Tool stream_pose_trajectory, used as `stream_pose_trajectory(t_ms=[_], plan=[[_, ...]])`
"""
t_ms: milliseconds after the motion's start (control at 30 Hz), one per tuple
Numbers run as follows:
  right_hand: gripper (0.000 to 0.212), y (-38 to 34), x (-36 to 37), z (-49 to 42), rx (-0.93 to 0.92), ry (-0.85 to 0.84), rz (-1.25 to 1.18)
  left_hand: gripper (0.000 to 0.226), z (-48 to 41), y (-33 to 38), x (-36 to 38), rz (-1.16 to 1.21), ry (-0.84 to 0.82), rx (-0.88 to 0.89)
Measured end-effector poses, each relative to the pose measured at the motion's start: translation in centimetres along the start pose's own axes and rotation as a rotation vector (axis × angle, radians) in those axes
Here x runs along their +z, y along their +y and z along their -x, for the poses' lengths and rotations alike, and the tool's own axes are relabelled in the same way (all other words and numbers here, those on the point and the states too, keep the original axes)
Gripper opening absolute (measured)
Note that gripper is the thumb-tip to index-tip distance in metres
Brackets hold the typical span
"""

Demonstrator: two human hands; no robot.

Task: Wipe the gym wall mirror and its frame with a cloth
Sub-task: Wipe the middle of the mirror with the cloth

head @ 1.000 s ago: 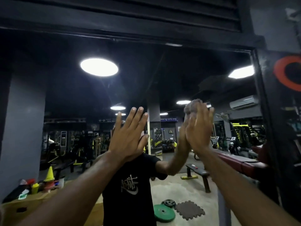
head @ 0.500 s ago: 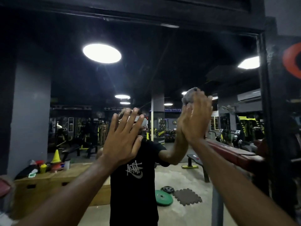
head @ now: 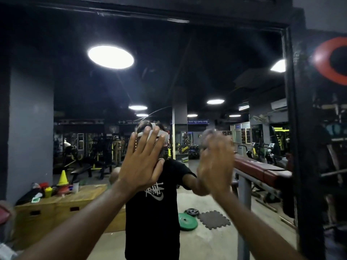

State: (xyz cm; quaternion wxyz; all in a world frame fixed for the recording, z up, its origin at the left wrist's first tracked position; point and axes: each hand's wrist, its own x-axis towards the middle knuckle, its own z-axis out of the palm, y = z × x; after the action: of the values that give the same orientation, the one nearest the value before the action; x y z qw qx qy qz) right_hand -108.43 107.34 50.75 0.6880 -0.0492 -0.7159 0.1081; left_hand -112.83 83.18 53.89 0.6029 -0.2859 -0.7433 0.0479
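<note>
The mirror [head: 206, 62] stands upright on the wall and faces us squarely. We see its black frame [head: 294, 147] as a vertical post at the right and a horizontal bar along the top.

Low on the left of the glass we see two wooden boxes [head: 62, 209] side by side. On top of them stand a yellow cone [head: 63, 177], a yellow bottle [head: 48, 191] and a few small items we cannot name.

The cloth [head: 207, 135] is a grey bunched wad against the glass, right of centre, showing just above our right fingertips. It is blurred, and we cannot make out a long axis.

Our right hand [head: 216, 166] is raised with its fingers pointing up and mostly straight. Its grip is flat and wide and presses the cloth to the mirror, though blur softens its edges.

Our left hand [head: 142, 164] is raised near it but apart from it, palm toward the glass. Its fingers are straight, slightly spread and pointing up, so the grip is wide and holds nothing. We cannot tell whether the palm touches the glass.

Between the arms the glass shows a black T-shirt [head: 152, 212]. To its right, on the floor, a green plate [head: 187, 221] lies beside a dark mat [head: 215, 220]. A red padded bench [head: 262, 169] runs toward the frame, and a round lamp [head: 110, 57] glows above.
</note>
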Motion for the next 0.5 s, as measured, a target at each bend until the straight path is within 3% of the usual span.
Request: stream_pose_trajectory(t_ms=[100, 167, 367, 433, 500], plan=[[0.087, 1.5, -0.1, 3.2, -0.498, -0.175, -0.027, 0.076, -0.3, 0.2, 0.1, 0.012, 0.043, -0.008], [0.091, 3.6, -0.5, 0.0, -0.608, -0.218, 0.018, 0.075, -1.1, 0.7, -0.1, 0.021, 0.075, -0.021], [0.052, 2.3, -2.5, -17.3, -0.13, -0.001, -0.142, 0.075, -7.8, 1.8, -0.5, -0.007, 0.024, -0.013], [0.048, 1.5, -1.9, -18.3, -0.054, 0.066, -0.26, 0.074, -8.4, 2.0, -0.3, -0.012, 0.028, -0.034], [0.048, 1.0, -1.1, -15.0, -0.121, 0.072, -0.251, 0.073, -8.0, 2.2, -0.2, -0.015, 0.045, -0.048]])
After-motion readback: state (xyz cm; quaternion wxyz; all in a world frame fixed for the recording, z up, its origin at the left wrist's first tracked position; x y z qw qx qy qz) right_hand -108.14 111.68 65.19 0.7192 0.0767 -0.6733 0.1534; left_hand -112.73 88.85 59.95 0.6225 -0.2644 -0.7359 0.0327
